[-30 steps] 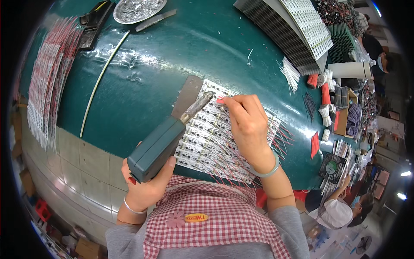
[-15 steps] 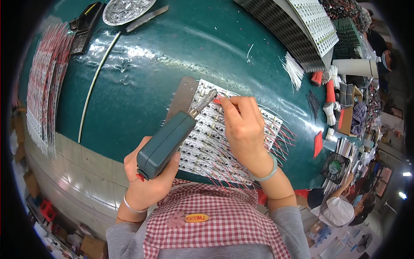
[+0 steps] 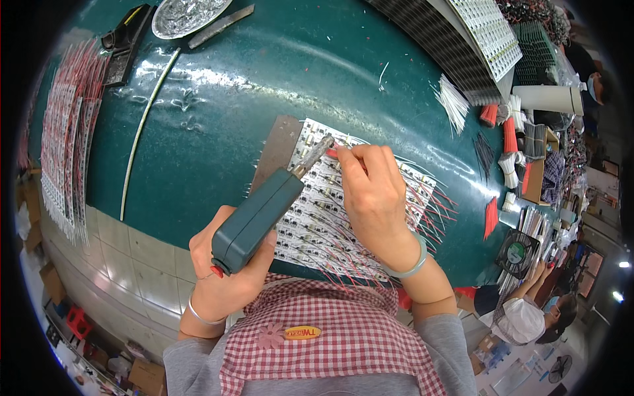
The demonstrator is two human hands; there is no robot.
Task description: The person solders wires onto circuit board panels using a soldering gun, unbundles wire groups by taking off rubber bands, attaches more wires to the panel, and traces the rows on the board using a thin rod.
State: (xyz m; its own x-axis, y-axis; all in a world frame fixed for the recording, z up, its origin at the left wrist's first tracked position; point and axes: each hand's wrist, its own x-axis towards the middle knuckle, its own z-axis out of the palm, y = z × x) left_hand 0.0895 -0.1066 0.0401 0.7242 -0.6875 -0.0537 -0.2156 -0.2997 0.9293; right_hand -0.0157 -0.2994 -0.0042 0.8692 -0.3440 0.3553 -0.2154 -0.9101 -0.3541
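My left hand (image 3: 231, 280) is wrapped round a dark green soldering gun (image 3: 257, 221), its grey tip pointing up and right. The tip rests at the far part of a white circuit board panel (image 3: 305, 232), which bears rows of small black components and many thin white and red wires. Beside the tip, the fingers of my right hand (image 3: 374, 193) pinch a short red wire (image 3: 332, 152). Whether the tip touches the wire's end I cannot tell. A flat brown metal bar (image 3: 275, 150) lies along the panel's left edge. More wires stick out past the panel's right side.
At the far left lie wired board strips (image 3: 71, 125), a black holder (image 3: 125, 49), a foil-lined dish (image 3: 188, 16) and a pale rod (image 3: 150, 109). To the right are white wires (image 3: 453, 105), red wires (image 3: 491, 218), a stack of panels (image 3: 485, 39) and a fan (image 3: 517, 254). Another person sits beyond.
The view has shifted slightly. Both hands, the soldering gun and the red wire keep nearly the same place on the panel.
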